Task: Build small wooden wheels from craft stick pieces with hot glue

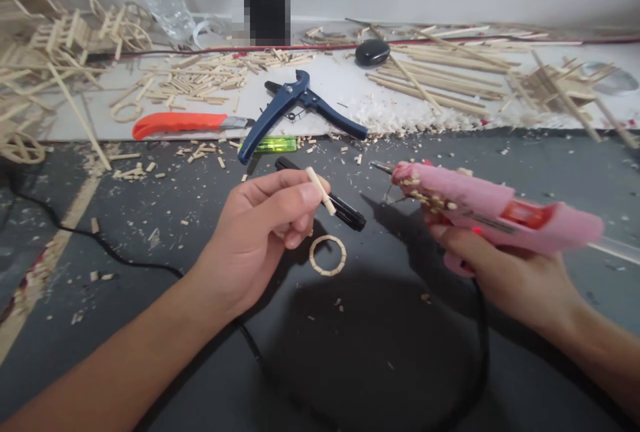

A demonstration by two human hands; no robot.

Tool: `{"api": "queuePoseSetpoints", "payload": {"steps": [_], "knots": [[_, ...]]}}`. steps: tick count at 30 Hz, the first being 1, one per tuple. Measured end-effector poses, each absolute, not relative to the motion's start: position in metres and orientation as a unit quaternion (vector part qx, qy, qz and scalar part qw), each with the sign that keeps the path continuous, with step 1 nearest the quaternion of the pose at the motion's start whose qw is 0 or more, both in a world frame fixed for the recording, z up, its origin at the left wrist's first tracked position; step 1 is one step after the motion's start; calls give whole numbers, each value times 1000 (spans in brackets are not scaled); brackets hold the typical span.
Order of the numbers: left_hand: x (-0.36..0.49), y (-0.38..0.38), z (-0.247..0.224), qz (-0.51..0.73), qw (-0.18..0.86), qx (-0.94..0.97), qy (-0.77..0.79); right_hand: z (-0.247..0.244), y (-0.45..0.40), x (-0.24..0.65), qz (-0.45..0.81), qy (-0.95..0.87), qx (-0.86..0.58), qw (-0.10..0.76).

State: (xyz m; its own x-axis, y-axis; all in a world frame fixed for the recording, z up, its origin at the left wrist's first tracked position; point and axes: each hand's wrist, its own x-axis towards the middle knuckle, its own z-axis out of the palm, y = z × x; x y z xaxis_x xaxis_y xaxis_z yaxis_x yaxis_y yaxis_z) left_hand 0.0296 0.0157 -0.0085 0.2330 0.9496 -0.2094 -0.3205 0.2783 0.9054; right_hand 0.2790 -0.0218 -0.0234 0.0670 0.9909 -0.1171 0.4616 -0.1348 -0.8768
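Observation:
My left hand (273, 219) pinches a short wooden stick (321, 191) between thumb and fingers, above the dark table. My right hand (490, 272) is wrapped round the handle of a pink glue gun (460, 192), whose metal tip points left toward the stick without touching it. Bits of wood or dried glue cling to the gun's front. Below the stick, a small ring of wooden pieces (327, 256) lies flat on the table. A black pen (350, 211) lies behind my left fingers, partly hidden by them.
Blue cutters (275, 109), an orange knife (180, 124) and a green piece (275, 145) lie beyond my hands. Wooden sticks (440, 89) and a black mouse-like object (373, 53) are at the back. Wooden models (65, 35) stand at left. Black cables cross the dark table (370, 365).

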Motion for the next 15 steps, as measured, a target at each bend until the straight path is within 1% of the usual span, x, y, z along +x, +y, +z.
{"api": "queuePoseSetpoints", "payload": {"steps": [2, 4, 7, 9, 12, 15], "knots": [[24, 18, -7, 453, 642, 450, 424, -16, -11, 283, 370, -566, -663, 320], [17, 21, -5, 413, 585, 542, 439, -12, -1, 285, 368, -587, -667, 274], [11, 24, -3, 298, 437, 728, 435, -8, 7, 286, 369, -621, -657, 215], [8, 25, -2, 246, 347, 808, 408, -4, 9, 288, 362, -644, -644, 200], [6, 24, 0, 228, 262, 856, 382, 3, 11, 300, 352, -672, -607, 235], [4, 22, 2, 212, 231, 881, 353, 8, 10, 318, 319, -688, -567, 322]]}}
